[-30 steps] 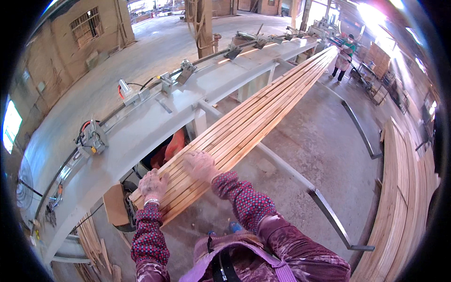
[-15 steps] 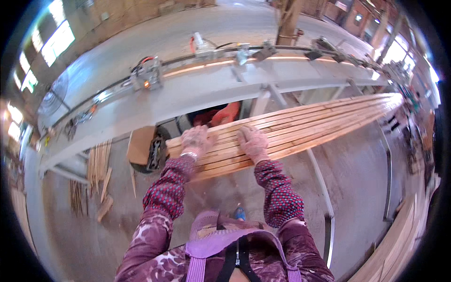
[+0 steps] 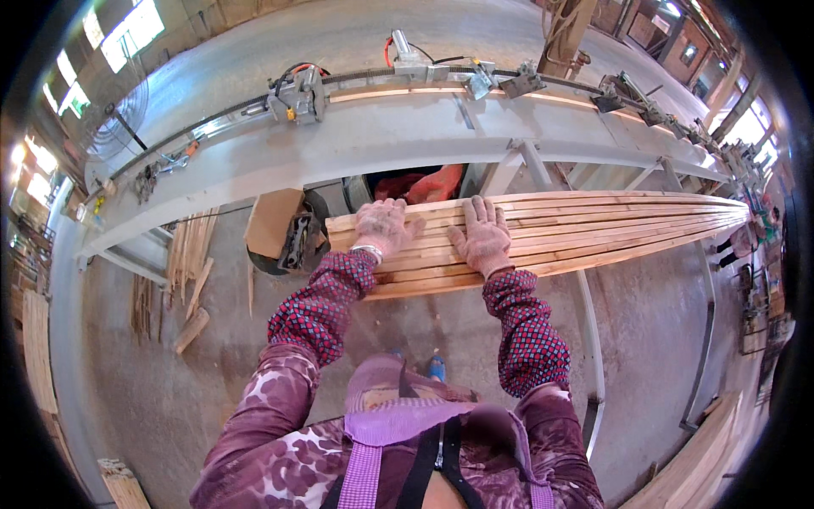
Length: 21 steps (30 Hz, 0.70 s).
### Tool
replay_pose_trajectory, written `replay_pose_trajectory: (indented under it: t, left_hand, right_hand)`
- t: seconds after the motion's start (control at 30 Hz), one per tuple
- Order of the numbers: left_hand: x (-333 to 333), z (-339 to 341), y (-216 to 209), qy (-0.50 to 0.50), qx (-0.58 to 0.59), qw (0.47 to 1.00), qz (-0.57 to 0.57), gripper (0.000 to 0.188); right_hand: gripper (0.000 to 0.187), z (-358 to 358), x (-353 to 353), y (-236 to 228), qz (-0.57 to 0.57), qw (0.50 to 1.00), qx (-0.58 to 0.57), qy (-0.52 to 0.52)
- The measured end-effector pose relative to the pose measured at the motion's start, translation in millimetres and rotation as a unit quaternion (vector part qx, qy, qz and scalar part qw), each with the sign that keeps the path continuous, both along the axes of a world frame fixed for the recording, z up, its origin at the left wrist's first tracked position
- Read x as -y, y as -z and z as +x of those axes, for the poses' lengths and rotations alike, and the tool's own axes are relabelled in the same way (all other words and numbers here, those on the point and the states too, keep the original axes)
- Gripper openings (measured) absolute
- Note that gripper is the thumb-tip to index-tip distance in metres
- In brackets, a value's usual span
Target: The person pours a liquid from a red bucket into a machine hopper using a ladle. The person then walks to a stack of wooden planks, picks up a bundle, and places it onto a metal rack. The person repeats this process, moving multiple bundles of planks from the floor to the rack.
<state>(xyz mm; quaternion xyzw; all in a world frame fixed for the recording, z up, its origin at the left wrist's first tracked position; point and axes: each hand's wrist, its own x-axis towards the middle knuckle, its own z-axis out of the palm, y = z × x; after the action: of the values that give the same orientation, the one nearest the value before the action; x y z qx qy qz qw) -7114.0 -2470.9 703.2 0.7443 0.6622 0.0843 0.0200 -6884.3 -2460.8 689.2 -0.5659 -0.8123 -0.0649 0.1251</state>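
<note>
A row of long, pale wooden strips point(image 3: 577, 222) lies side by side in front of me, running away to the right. My left hand point(image 3: 383, 227), in a knitted work glove, rests on top near their left end. Its fingertips reach the far edge and its thumb points out to the right. Further right, my right hand point(image 3: 482, 237), gloved too, lies flat across the strips with fingers spread. Neither hand is closed round a strip.
Beyond the strips runs a long grey metal bench point(image 3: 365, 153) carrying a clamp-like machine unit point(image 3: 298, 95) and a thin wooden strip point(image 3: 394, 93). A cardboard box point(image 3: 273, 222) stands below at left, near loose wood pieces point(image 3: 191, 254). Boards point(image 3: 691, 458) lie at lower right.
My view has shifted, so bench and strips sit further right in the picture. The right hand's fingers have straightened and spread; both hands remain on the strips.
</note>
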Motion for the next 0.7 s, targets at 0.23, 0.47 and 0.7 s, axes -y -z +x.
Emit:
replay_pose_trajectory:
  t: [0.23,0.47,0.7]
  left_hand:
    - [-2.8,3.1,-4.6,-0.013,-0.013,0.999,-0.038,0.063]
    - [-3.3,-1.9,-7.3,0.022,0.03,0.999,-0.037,0.066]
    - [-50.2,-53.9,-4.8,0.058,0.08,0.995,0.004,0.061]
  right_hand:
    - [0.075,-2.0,-16.2,-3.8,-0.041,0.999,0.006,-0.013]
    - [0.075,-6.8,-17.1,-6.1,-0.049,0.999,0.017,0.012]
    - [0.072,-4.0,-17.6,2.7,-0.001,1.0,-0.007,0.002]
